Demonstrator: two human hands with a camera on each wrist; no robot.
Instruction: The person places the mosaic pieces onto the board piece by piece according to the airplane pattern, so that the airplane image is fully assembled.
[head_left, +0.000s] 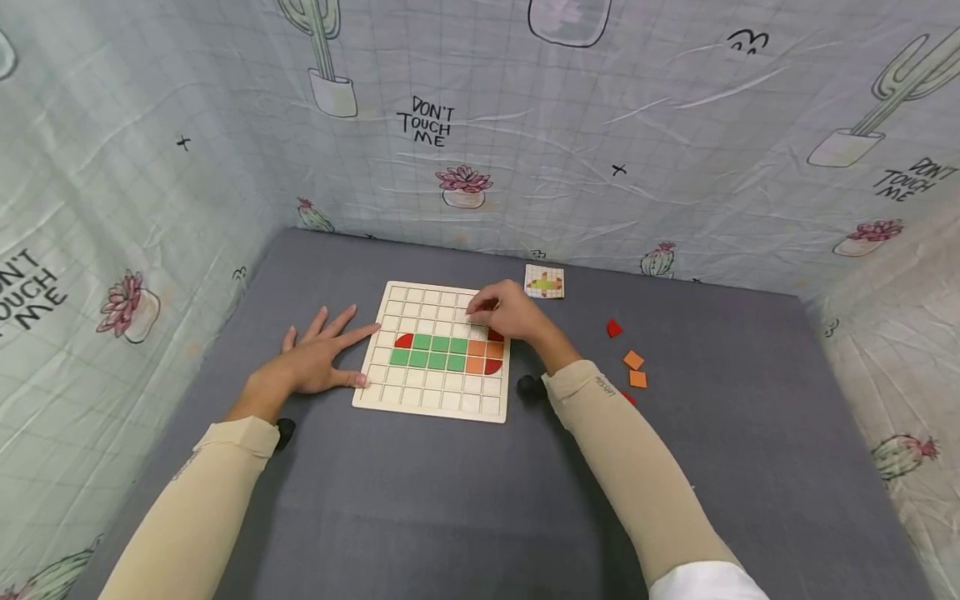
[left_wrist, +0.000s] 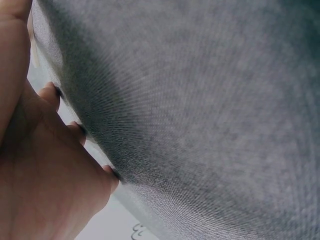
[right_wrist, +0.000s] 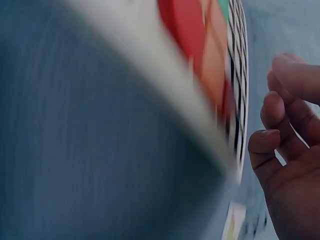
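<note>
A pale wooden grid board lies on the grey table. It carries two rows of green tiles, orange tiles and red rounded pieces. My left hand lies flat on the table with spread fingers, and its fingertips touch the board's left edge. My right hand hovers over the board's upper right cells with fingers curled down. Whether those fingers pinch a piece is hidden. In the right wrist view the curled fingers sit beside the blurred board.
A small pattern card lies behind the board. To the right on the table lie a loose red piece and two orange squares. Cactus-print cloth walls close in the table on three sides.
</note>
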